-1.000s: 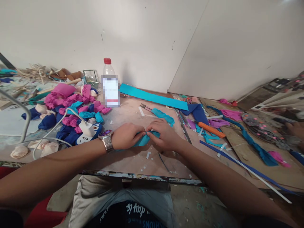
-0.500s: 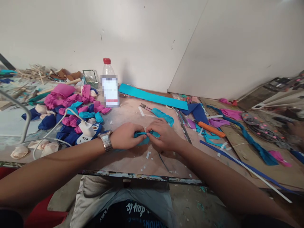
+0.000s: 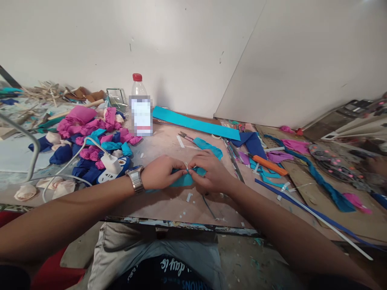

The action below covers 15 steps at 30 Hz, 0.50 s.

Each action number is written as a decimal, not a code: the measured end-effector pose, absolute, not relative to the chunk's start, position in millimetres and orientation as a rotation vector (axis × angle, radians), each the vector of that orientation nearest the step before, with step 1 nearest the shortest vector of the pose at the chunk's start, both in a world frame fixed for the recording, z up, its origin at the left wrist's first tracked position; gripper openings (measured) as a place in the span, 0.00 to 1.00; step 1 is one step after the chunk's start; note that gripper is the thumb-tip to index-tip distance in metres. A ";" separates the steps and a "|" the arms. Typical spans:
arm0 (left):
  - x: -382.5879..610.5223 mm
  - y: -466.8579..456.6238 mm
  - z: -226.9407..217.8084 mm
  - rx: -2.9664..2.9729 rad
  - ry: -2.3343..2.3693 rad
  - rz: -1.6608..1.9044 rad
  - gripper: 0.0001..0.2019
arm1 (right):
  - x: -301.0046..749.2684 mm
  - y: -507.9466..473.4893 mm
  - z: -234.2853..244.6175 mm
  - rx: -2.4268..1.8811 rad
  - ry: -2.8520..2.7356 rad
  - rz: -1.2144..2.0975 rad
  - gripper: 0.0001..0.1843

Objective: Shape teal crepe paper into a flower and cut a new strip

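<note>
A strip of turquoise crepe paper (image 3: 183, 181) is pinched between my hands, low over the table. My left hand (image 3: 161, 172), with a metal watch on its wrist, grips it by thumb and forefinger. Right beside it, my right hand (image 3: 211, 172) pinches the same strip, the fingertips of both hands nearly touching. Most of the strip lies hidden under the fingers. Just beyond my right hand rests a crumpled turquoise paper piece (image 3: 208, 147), beside scissors (image 3: 186, 137) with their blades showing.
To the left lie bunched pink and blue paper pieces (image 3: 81, 117) and a power strip with a white plug (image 3: 111, 164). A red-capped bottle (image 3: 140, 108) stands near the wall. A flat turquoise strip (image 3: 196, 125), an orange cutter (image 3: 270, 165) and a white stick (image 3: 329, 225) lie rightward.
Both hands stay pinched on the turquoise paper. My right hand has shifted slightly right, and a little more of the paper shows under my left fingers.
</note>
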<state>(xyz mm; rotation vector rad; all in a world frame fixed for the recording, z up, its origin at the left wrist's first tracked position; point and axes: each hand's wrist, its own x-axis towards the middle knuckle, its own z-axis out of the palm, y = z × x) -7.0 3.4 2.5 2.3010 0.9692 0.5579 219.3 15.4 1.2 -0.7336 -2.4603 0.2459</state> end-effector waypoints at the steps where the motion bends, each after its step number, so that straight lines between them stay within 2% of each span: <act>1: -7.0 4.1 2.2 2.295 0.976 0.553 0.15 | 219.5 15.4 1.7 -0.735 -2.468 0.261 0.04; 5: -6.9 5.6 2.5 2.273 0.974 0.537 0.15 | 219.7 16.0 2.3 -0.741 -2.497 0.328 0.07; 15: -9.4 10.5 2.0 2.117 0.938 0.414 0.09 | 221.5 17.9 4.9 -0.718 -2.513 0.268 0.05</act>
